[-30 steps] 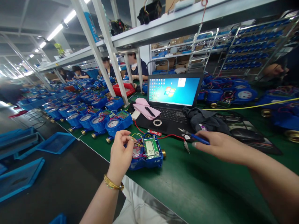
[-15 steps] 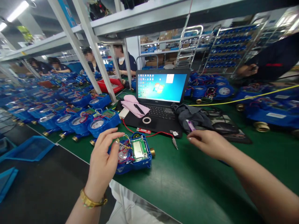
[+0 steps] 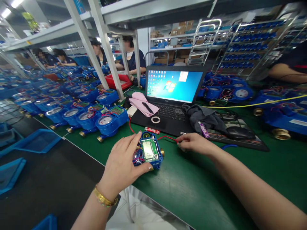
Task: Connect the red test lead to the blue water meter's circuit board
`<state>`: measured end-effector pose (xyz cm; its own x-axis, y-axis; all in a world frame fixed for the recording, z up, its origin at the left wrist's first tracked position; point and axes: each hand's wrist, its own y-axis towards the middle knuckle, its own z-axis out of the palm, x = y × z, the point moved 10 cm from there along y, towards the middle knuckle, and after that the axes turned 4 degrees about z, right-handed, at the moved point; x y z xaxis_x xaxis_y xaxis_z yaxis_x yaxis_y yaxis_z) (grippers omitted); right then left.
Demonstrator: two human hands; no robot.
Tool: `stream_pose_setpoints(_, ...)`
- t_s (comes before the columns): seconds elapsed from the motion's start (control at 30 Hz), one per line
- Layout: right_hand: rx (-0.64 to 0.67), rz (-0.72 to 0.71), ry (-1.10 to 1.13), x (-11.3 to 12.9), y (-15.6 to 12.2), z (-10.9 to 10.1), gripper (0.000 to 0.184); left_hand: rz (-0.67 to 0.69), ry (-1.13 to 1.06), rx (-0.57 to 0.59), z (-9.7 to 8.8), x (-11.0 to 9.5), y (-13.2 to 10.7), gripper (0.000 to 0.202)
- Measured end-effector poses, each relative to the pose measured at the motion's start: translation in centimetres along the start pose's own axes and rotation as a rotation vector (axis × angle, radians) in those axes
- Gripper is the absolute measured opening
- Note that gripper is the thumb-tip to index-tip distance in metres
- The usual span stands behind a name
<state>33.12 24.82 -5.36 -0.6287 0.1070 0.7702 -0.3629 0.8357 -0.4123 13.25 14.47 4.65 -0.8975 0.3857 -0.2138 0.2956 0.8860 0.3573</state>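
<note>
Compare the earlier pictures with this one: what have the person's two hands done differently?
The left hand opened from a pinch and now grips the blue meter. The right hand laid down the blue-handled tool, moved left and pinches the red lead. Laptop and meter rows stayed put.

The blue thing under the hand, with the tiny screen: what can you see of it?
A blue plastic water meter lies flat on the green table. Its open top shows a green circuit board with a grey screen and coloured wires. A brass fitting sticks out on the right. The left hand grips it; a red wire leads to the right hand.
</note>
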Motion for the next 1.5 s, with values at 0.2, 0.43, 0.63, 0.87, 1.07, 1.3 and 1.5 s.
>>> stream_pose_setpoints(0.2, 0.286, -0.069, 0.588, 3.0, -1.5, 2.9, 0.037, 0.050, 0.014, -0.044, -0.5, -0.4, -0.1, 0.081)
stream_pose_setpoints(0.43, 0.352, -0.126, 0.897, 5.6, -1.6, 3.4, 0.052, 0.071, 0.013, 0.004, -0.3, -0.3, 0.0, 0.076)
stream_pose_setpoints(0.63, 0.332, -0.225, 0.927, 7.2, -2.1, 2.9, 0.045, 0.076, 0.015, -0.002, -0.5, -0.5, 0.2, 0.085)
stream_pose_setpoints(0.87, 0.249, -0.324, 0.894, 9.2, -3.3, 2.9, 0.026, 0.076, 0.004, -0.009, -0.5, -0.5, 0.1, 0.084)
stream_pose_setpoints(1.07, 0.172, -0.401, 0.828, 10.5, -4.0, 2.9, 0.028, 0.067, 0.005, -0.008, -0.4, -0.4, 0.0, 0.084)
stream_pose_setpoints(1.3, -0.066, -0.614, 0.331, 13.1, -6.6, 3.3, 0.012, 0.064, -0.014, -0.029, -0.3, -0.5, 0.1, 0.088)
stream_pose_setpoints(1.5, -0.212, -0.791, -0.072, 14.6, -8.7, 4.4, 0.007, 0.061, -0.031, -0.045, -0.4, -0.5, 0.0, 0.089)
